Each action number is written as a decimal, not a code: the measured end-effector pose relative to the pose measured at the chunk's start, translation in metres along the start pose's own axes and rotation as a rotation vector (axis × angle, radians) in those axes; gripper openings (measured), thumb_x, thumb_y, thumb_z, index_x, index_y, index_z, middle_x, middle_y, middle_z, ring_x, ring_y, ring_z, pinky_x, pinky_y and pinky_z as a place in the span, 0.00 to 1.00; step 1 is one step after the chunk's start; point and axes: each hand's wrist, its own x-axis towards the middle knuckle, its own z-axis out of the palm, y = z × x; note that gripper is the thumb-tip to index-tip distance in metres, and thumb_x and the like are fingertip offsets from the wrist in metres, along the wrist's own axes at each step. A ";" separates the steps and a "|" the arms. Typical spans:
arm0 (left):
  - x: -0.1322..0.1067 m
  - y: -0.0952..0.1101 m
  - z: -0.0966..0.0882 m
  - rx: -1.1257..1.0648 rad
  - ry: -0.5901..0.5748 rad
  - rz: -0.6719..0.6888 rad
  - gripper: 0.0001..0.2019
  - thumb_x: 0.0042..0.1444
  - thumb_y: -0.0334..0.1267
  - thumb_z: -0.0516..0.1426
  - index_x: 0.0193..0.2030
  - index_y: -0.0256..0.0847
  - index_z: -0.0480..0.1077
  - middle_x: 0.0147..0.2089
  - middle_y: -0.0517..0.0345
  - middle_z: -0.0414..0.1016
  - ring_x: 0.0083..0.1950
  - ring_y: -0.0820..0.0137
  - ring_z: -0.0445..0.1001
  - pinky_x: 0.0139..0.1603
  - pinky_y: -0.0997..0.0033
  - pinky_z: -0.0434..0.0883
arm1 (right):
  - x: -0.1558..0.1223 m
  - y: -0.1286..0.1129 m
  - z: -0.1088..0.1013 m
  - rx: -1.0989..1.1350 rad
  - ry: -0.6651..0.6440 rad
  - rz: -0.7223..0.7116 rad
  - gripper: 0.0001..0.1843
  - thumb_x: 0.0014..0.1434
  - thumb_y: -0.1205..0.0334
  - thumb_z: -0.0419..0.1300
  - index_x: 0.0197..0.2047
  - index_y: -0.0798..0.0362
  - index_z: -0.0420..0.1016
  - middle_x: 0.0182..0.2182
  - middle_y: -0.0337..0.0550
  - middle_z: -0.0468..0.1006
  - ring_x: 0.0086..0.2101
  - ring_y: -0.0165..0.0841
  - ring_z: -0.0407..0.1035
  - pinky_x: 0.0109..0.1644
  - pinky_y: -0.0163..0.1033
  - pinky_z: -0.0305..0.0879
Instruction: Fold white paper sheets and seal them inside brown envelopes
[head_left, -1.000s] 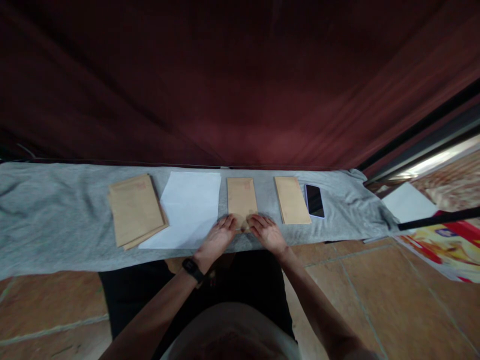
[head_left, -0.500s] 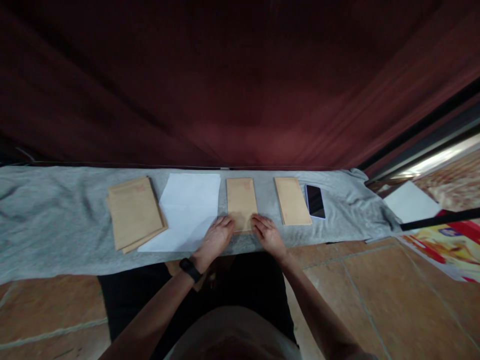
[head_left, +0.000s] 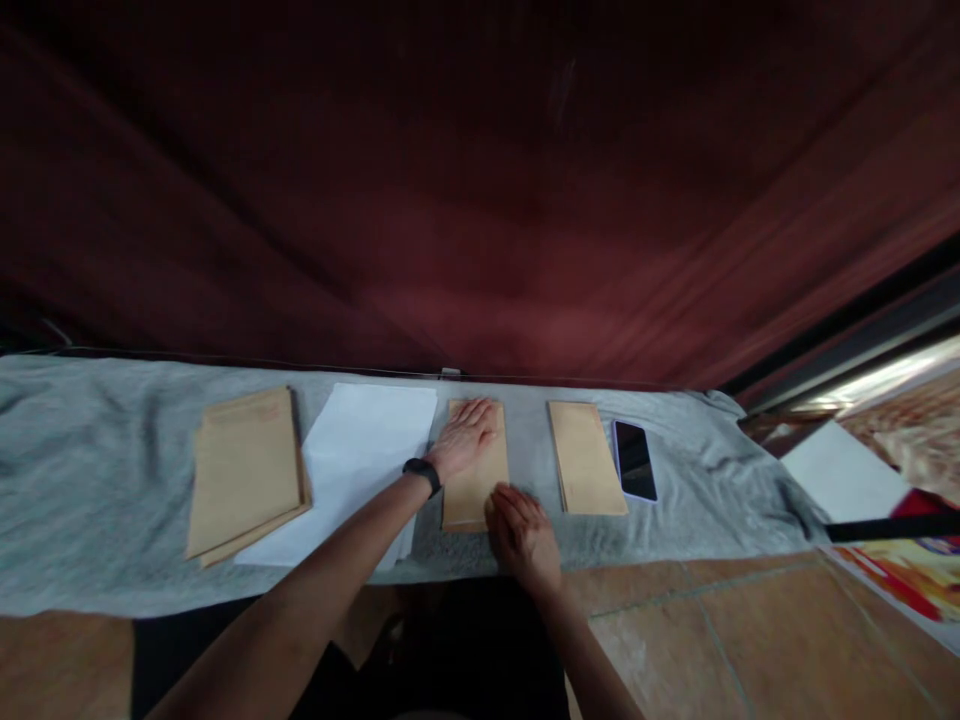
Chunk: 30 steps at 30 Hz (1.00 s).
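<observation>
A brown envelope [head_left: 472,490] lies upright on the grey cloth [head_left: 97,480] in front of me. My left hand [head_left: 466,437], with a black watch on the wrist, lies flat and open on its far end. My right hand [head_left: 521,530] rests at its near right corner with the fingers together, pressing down on the edge. To the left lies a sheet of white paper [head_left: 352,455], partly under my left forearm.
A stack of brown envelopes [head_left: 244,470] lies at the left of the cloth. Another brown envelope [head_left: 585,457] and a dark phone [head_left: 634,460] lie to the right. A dark red curtain hangs behind. Tiled floor, white paper [head_left: 844,470] and a coloured print are at the right.
My left hand has slid from the envelope's near edge up to its far end. The right hand stayed near the near edge. The camera has tilted and moved closer.
</observation>
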 end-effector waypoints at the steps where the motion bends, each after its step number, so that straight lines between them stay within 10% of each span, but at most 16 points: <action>1: 0.009 -0.005 0.002 0.009 -0.014 0.000 0.28 0.69 0.45 0.45 0.71 0.32 0.55 0.74 0.44 0.54 0.75 0.60 0.50 0.74 0.57 0.50 | 0.000 0.000 0.000 -0.003 -0.001 -0.004 0.19 0.69 0.65 0.53 0.62 0.49 0.69 0.57 0.48 0.76 0.56 0.39 0.70 0.60 0.49 0.68; 12: 0.027 -0.023 0.022 0.042 -0.026 0.164 0.27 0.71 0.46 0.40 0.73 0.41 0.53 0.75 0.53 0.54 0.76 0.66 0.49 0.75 0.55 0.45 | 0.000 -0.003 -0.003 0.009 -0.058 0.032 0.25 0.66 0.67 0.53 0.65 0.45 0.65 0.60 0.47 0.73 0.58 0.43 0.68 0.58 0.53 0.69; 30: -0.026 0.016 0.015 0.014 -0.070 0.265 0.27 0.71 0.45 0.43 0.72 0.36 0.53 0.76 0.50 0.51 0.76 0.68 0.47 0.75 0.61 0.44 | 0.001 -0.006 -0.007 -0.033 -0.075 0.050 0.21 0.66 0.65 0.55 0.61 0.49 0.68 0.58 0.48 0.75 0.56 0.41 0.68 0.59 0.50 0.66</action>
